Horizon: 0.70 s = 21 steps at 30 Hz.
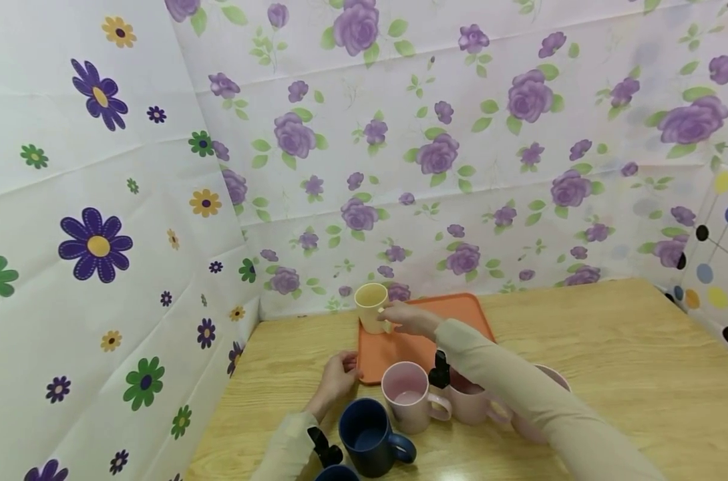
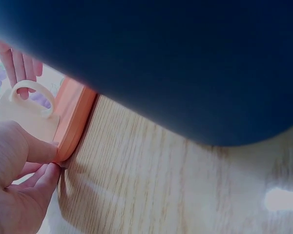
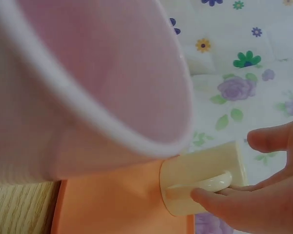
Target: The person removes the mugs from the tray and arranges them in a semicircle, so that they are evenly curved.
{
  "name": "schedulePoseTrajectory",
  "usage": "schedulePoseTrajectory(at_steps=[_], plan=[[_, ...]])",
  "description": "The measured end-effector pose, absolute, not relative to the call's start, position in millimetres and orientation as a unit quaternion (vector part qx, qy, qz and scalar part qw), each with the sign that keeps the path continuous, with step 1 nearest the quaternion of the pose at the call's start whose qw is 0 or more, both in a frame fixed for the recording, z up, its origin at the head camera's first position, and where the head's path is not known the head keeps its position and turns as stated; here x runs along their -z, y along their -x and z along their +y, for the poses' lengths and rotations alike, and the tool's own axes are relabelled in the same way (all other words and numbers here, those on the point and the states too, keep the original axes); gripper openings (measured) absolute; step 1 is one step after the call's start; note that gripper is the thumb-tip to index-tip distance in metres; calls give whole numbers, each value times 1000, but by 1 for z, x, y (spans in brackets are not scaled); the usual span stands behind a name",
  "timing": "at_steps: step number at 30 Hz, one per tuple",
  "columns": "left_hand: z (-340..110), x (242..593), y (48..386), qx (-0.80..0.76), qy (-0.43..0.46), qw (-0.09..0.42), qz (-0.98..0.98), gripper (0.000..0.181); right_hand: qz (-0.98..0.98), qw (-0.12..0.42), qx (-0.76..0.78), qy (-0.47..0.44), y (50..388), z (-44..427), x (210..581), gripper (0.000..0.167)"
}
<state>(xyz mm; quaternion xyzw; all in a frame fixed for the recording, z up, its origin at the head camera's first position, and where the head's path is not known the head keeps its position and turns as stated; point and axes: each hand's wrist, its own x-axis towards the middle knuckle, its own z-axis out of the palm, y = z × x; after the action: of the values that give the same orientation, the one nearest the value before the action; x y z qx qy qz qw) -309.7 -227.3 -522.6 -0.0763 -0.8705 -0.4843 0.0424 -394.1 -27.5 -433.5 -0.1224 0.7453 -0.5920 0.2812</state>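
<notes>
A pale yellow mug (image 1: pixel 373 310) stands upright on the far left corner of an orange tray (image 1: pixel 394 354). My right hand (image 1: pixel 409 317) is at this mug's handle (image 3: pixel 217 183); its fingers are extended, one fingertip against the handle, with the thumb held apart from the mug. At the tray's near left corner, my left hand (image 1: pixel 338 375) pinches the rim, thumb above and fingers low at the edge. In the left wrist view the same yellow mug (image 2: pixel 27 114) shows beyond the left hand, partly covered by it.
Close before the tray stand a pink mug (image 1: pixel 406 397), a second pink mug (image 1: pixel 469 404) and another pink one (image 1: pixel 529 427), partly behind the right sleeve. A dark blue mug (image 1: pixel 370 441) is nearer, with another blue mug (image 1: pixel 338 474) at the bottom edge. Flowered cloth (image 1: pixel 400 167) hangs behind the table.
</notes>
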Motion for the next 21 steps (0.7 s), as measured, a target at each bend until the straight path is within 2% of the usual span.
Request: schedulePoseTrajectory(at_steps=[2, 6, 11, 15, 21], plan=[[-227, 523, 310, 486, 77, 42, -870, 39, 741, 276, 599, 128, 395, -28, 436, 46], [-228, 524, 310, 488, 78, 45, -868, 39, 752, 248, 598, 126, 395, -30, 438, 4], [-227, 525, 311, 485, 77, 42, -870, 39, 793, 188, 575, 78, 388, -28, 438, 18], [-227, 524, 310, 482, 75, 37, -872, 39, 817, 140, 558, 47, 382, -25, 435, 21], [-226, 522, 311, 484, 63, 29, -872, 40, 839, 82, 536, 49, 379, -23, 432, 29]])
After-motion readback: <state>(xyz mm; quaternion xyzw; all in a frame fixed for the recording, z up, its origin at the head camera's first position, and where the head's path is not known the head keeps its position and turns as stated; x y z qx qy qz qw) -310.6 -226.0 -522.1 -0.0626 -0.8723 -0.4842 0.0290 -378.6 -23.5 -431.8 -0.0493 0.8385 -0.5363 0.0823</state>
